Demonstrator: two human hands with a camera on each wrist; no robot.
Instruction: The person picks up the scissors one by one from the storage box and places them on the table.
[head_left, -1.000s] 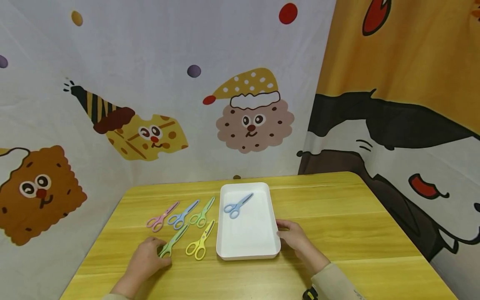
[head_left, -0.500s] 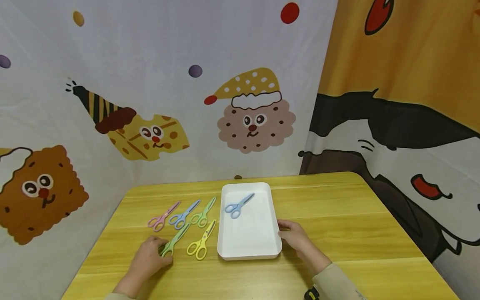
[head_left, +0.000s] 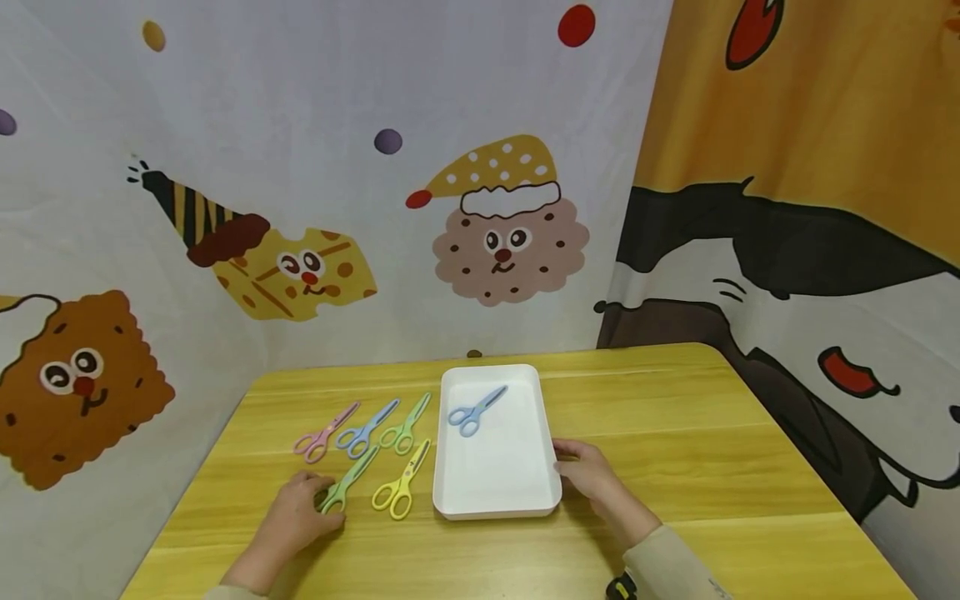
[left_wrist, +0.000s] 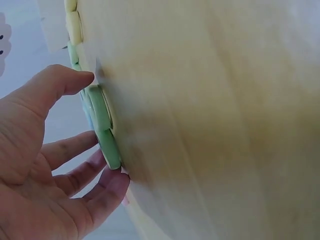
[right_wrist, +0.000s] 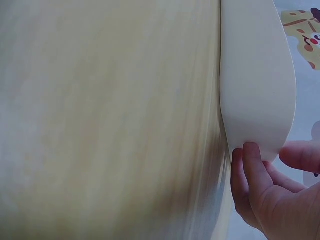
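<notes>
My left hand point(head_left: 296, 515) is at the handles of the near green scissors point(head_left: 351, 479), thumb on one side and curved fingers on the other. In the left wrist view these green handles point(left_wrist: 102, 112) lie between thumb and fingertips, close to the tabletop. My right hand point(head_left: 591, 473) holds the right edge of a white tray point(head_left: 498, 479), which has blue scissors point(head_left: 470, 417) lying inside. In the right wrist view the fingers touch the outer wall of the tray point(right_wrist: 257, 85), with the thumb by its rim. Yellow scissors point(head_left: 401, 486) lie between the green pair and the tray.
Behind the near green scissors, pink scissors point(head_left: 318, 440), another blue pair point(head_left: 362, 435) and another green pair point(head_left: 403, 432) lie in a row on the wooden table point(head_left: 675, 408). A printed curtain point(head_left: 315, 108) hangs beyond the table. A black and yellow object point(head_left: 621, 587) sits near my right sleeve.
The near green scissors have shifted very slightly away from me, with the left hand at their handles. The right hand and the tray stay in place.
</notes>
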